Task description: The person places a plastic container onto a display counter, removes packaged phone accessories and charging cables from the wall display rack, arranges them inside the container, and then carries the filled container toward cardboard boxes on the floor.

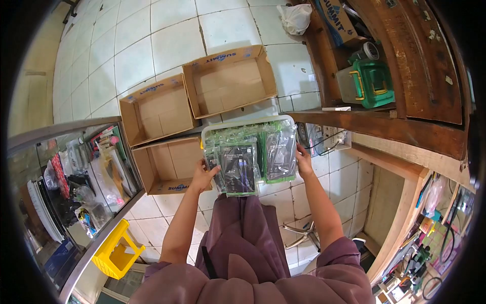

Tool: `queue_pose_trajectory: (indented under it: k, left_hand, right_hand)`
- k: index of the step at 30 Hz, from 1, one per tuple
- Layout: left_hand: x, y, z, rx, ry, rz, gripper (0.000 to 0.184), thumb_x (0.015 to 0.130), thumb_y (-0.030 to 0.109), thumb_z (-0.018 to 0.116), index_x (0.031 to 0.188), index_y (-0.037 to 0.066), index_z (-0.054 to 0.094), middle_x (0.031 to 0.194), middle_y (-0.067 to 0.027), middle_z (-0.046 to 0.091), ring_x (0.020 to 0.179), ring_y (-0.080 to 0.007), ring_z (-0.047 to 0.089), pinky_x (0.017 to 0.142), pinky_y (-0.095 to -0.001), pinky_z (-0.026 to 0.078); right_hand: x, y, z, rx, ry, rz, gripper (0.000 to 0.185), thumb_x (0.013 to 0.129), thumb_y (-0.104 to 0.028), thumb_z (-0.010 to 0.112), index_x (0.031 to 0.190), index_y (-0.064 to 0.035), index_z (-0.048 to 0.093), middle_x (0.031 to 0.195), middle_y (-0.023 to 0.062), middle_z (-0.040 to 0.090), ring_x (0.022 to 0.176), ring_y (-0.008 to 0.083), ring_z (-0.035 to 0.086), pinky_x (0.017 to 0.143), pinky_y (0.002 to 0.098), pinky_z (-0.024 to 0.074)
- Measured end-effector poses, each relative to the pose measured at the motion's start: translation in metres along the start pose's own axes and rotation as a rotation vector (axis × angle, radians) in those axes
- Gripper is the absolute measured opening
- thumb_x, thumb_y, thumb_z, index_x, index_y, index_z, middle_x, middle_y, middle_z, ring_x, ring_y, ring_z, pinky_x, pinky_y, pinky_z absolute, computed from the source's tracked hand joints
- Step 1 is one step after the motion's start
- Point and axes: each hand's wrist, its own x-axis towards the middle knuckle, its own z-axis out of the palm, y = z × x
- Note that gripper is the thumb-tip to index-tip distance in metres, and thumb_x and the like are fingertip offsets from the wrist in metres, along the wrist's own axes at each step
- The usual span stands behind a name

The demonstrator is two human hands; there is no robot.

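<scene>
In front of my body is a plastic container with a whitish rim (249, 121), loaded with flat black-and-green packages (239, 167) in clear wrapping. Another group of wrapped packages (280, 152) lies on its right side. My left hand (203, 176) is closed at the container's left side, its thumb over the edge of the packages. On the opposite side, my right hand (304, 161) grips the container's right edge. Parts of the container's walls are hidden beneath the packages and my fingers.
Open cardboard boxes stand on the tiled floor: one at the back (230, 83), one at left (159, 111), one nearer (169, 164). A glass display case (96, 177) and yellow stool (115, 251) are left. A wooden cabinet (364, 126) holding a green-lidded box (372, 83) is right.
</scene>
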Motion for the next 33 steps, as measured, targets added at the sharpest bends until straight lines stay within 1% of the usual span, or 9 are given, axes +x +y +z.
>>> queue_pose_trajectory:
  k: [19,22,23,24,25,26,27,28,33]
  left_hand:
    - [0.014,0.041,-0.007,0.076,-0.024,-0.011,0.074,0.08,0.03,0.074,0.132,-0.008,0.038,0.125,-0.0201,0.053,0.114,-0.0253,0.053,0.095,-0.0338,0.043]
    - [-0.002,0.02,-0.024,0.048,0.164,0.114,0.076,0.076,0.041,0.075,0.129,-0.006,0.046,0.114,-0.0206,0.054,0.107,-0.0273,0.055,0.093,-0.035,0.044]
    - [-0.013,0.0,-0.031,-0.033,0.331,0.13,0.067,0.079,0.038,0.073,0.124,-0.006,0.051,0.111,-0.0201,0.056,0.105,-0.0263,0.055,0.091,-0.0348,0.045]
    - [-0.025,-0.021,-0.037,-0.112,0.5,0.145,0.058,0.081,0.035,0.072,0.118,-0.006,0.056,0.109,-0.0196,0.057,0.103,-0.0253,0.056,0.09,-0.0345,0.045]
    - [-0.04,-0.048,-0.046,-0.17,0.575,0.13,0.052,0.082,0.033,0.07,0.114,-0.007,0.058,0.105,-0.019,0.059,0.101,-0.0249,0.057,0.088,-0.0348,0.045]
    - [-0.058,-0.071,-0.059,-0.226,0.645,0.115,0.047,0.084,0.031,0.069,0.11,-0.007,0.06,0.102,-0.0185,0.06,0.098,-0.0244,0.058,0.086,-0.035,0.046]
    - [-0.077,-0.081,-0.075,-0.175,0.726,0.011,0.047,0.084,0.031,0.068,0.109,-0.008,0.059,0.101,-0.0179,0.061,0.095,-0.0245,0.059,0.085,-0.035,0.047]
    - [-0.09,-0.094,-0.093,-0.124,0.803,-0.098,0.048,0.084,0.031,0.068,0.109,-0.009,0.058,0.099,-0.0173,0.063,0.092,-0.0245,0.061,0.083,-0.0351,0.048]
    - [-0.067,-0.173,-0.189,0.111,0.984,-0.223,0.062,0.085,0.033,0.067,0.124,-0.011,0.046,0.101,-0.0196,0.064,0.086,-0.0241,0.064,0.076,-0.0341,0.051]
  right_hand:
    - [0.035,-0.039,0.018,-0.18,-0.136,-0.013,0.07,0.087,-0.038,0.064,0.138,0.0034,0.04,0.139,0.0165,0.044,0.125,0.0233,0.043,0.105,0.0315,0.0303]
    - [-0.029,-0.035,0.026,-0.187,0.232,-0.072,0.066,0.092,-0.053,0.048,0.132,-0.0002,0.048,0.132,0.0116,0.052,0.123,0.0204,0.047,0.099,0.0318,0.0349]
    - [-0.021,0.024,-0.002,-0.225,0.353,-0.204,0.051,0.092,-0.048,0.047,0.112,-0.0038,0.062,0.112,0.0108,0.063,0.106,0.0202,0.055,0.092,0.0316,0.0383]
    - [-0.027,0.083,-0.033,-0.673,0.419,-0.158,0.037,0.09,-0.039,0.048,0.092,-0.006,0.066,0.089,0.0095,0.065,0.086,0.0204,0.057,0.084,0.0344,0.0422]
    - [-0.024,0.169,-0.057,-0.57,0.383,-0.05,0.027,0.093,-0.023,0.049,0.098,-0.0016,0.064,0.09,0.0087,0.064,0.084,0.0209,0.059,0.076,0.0342,0.0475]
    - [-0.025,0.218,-0.084,-0.94,0.12,0.03,0.03,0.086,-0.032,0.051,0.082,-0.006,0.065,0.076,0.006,0.064,0.071,0.0181,0.058,0.068,0.0357,0.0462]
    - [-0.076,0.194,-0.014,-0.903,-0.026,0.247,0.026,0.086,-0.029,0.054,0.087,-0.0063,0.066,0.079,0.0047,0.066,0.068,0.0168,0.06,0.064,0.0332,0.047]
    - [-0.115,0.177,0.043,-0.46,-0.081,0.318,0.026,0.085,-0.027,0.057,0.096,-0.0058,0.067,0.083,0.0051,0.067,0.068,0.0159,0.062,0.062,0.0308,0.0474]
    - [-0.13,0.18,0.23,-0.757,-0.417,0.353,0.041,0.087,-0.036,0.066,0.11,-0.0024,0.061,0.091,0.0103,0.068,0.08,0.0175,0.066,0.07,0.0349,0.0516]
